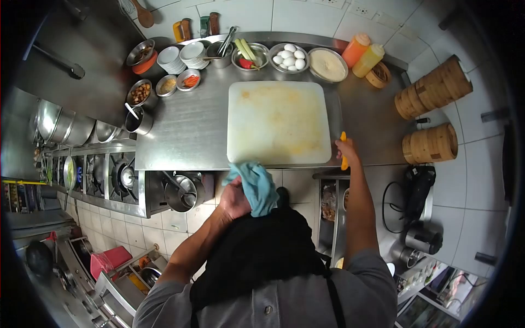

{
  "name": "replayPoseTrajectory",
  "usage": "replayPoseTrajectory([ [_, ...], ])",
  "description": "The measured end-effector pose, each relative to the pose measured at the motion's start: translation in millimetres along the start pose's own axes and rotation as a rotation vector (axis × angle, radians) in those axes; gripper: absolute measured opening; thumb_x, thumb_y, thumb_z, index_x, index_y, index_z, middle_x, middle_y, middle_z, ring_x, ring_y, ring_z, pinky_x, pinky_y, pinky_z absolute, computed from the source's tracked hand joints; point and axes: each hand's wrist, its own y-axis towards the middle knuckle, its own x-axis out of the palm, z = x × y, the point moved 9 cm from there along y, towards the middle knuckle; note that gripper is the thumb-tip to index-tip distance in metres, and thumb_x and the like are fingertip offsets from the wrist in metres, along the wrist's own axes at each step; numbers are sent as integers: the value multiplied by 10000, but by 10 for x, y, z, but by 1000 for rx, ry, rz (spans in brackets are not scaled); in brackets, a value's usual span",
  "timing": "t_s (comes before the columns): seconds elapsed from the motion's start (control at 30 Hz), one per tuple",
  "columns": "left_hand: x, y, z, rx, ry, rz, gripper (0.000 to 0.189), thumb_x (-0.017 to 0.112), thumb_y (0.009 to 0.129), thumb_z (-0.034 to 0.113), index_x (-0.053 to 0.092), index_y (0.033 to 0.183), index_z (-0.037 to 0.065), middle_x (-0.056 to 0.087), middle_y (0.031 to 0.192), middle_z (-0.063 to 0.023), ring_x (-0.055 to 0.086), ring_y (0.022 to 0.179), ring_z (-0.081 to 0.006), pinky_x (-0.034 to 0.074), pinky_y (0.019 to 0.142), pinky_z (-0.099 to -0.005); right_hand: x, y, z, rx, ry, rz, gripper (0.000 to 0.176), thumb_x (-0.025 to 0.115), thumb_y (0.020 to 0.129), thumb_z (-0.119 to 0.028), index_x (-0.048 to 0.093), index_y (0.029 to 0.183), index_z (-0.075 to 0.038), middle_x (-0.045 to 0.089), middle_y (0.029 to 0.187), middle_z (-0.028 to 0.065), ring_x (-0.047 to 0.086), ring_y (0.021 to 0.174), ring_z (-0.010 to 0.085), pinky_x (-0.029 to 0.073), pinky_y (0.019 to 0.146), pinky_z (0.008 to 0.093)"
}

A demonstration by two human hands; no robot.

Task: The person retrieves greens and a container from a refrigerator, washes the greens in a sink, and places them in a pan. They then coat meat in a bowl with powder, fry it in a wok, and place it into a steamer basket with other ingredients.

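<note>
My left hand (pixel 235 200) is closed around a crumpled teal cloth (pixel 256 188), which hangs in front of my apron, just below the cutting board's near edge. In my right hand (pixel 346 150) is a slim yellow-orange tool (pixel 344 162), held upright in the view beside the board's right corner; I cannot make out its exact kind. The white cutting board (pixel 278 121) lies on the steel counter (pixel 186 126), with yellowish stains on its surface. Nothing rests on the board.
Along the back stand a bowl of eggs (pixel 289 58), a bowl with green stalks and a red pepper (pixel 249 55), a bowl of pale powder (pixel 328 64), and sauce bottles (pixel 368 59). Bamboo steamers (pixel 433 87) are stacked at right. A gas stove (pixel 123 176) is at left.
</note>
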Motion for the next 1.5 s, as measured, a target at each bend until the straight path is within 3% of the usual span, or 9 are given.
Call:
replayPoseTrajectory([
  [0.1,153,29,4,-35,-26,50,457,300,1001,337,513,1294,57,546,1318,-118,511,1213,-292,340,1093,-458,104,-825,-264,-90,-184,155,473,573,910,-355,522,1132,60,644,988,268,637,895,447,517,805,478],
  [0.4,579,1030,814,451,1098,221,273,663,875,229,655,986,-21,673,849,-116,628,690,-187,505,572,-326,1547,-2473,-2150,-616,-505,79,403,582,798,-57,369,1097,109,583,961,319,624,836,478,527,752,502],
  [0.73,693,1263,2921,938,1160,886,215,662,845,203,661,914,-1,678,873,-132,638,762,-217,510,688,-375,646,-2699,-2045,-648,-357,-219,370,516,898,-135,346,1168,54,600,931,331,589,899,501,452,752,555],
  [0.83,993,557,3339,1241,1169,653,277,645,861,227,630,1013,-4,685,922,-129,664,815,-244,520,728,-356,-137,-2175,-1955,-704,-213,-197,408,578,909,-219,439,1222,3,591,1060,313,597,991,441,471,831,486],
  [1.03,73,120,2599,447,2377,1495,899,707,733,307,253,1467,56,333,1438,-340,359,1321,-478,310,1044,-596,-779,-155,-2246,-880,-600,-109,374,576,905,-165,525,1255,-43,590,1066,216,591,994,389,474,809,468],
  [1.23,92,240,1958,1344,2143,1052,850,677,698,118,289,1448,18,275,1466,-332,242,1357,-522,207,1081,-614,491,754,-2330,-1209,-796,-35,374,532,910,-229,550,1253,-81,599,1096,181,574,1008,337,429,834,472],
  [1.33,326,480,1833,1304,2216,1028,797,680,746,150,307,1435,6,277,1468,-326,221,1367,-522,187,1110,-593,766,556,-2293,-1047,-797,-80,712,472,833,-58,250,1505,-134,418,1357,214,407,1228,349,289,977,543],
  [1.37,452,510,1668,1328,2246,956,781,680,770,168,305,1433,-3,278,1469,-324,215,1374,-513,181,1120,-584,690,376,-2261,-1219,-660,335,639,512,813,-101,365,1435,-77,496,1211,186,474,1139,332,347,943,491],
  [1.5,910,938,1025,1287,2120,259,570,636,820,34,411,1337,-47,343,1451,-273,329,1356,-407,232,1134,-482,188,-404,-1812,-979,-209,586,566,570,791,-78,462,1345,-20,548,1131,187,527,1018,362,376,913,529],
])
